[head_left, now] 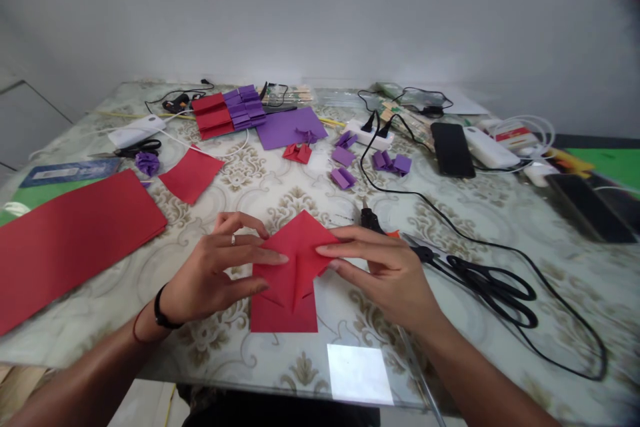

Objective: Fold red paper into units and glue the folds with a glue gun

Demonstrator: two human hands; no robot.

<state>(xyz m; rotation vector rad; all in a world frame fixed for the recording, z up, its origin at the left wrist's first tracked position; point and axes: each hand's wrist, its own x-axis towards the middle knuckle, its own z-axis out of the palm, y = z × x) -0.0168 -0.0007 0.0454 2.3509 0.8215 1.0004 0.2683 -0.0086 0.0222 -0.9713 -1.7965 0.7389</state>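
Note:
A folded sheet of red paper lies on the table in front of me, its upper part a diamond with a raised crease down the middle and its lower part a flat rectangle. My left hand holds its left side, the index finger stretched over the surface and the thumb near the edge. At the right corner, my right hand pinches the paper between thumb and fingers. Just beyond that hand lie a black-handled glue gun and a pair of scissors.
Long red sheets and a red square lie to the left. Folded purple pieces, a purple sheet and a red-purple folded panel sit farther back. A power strip, black cable and phone are rightward.

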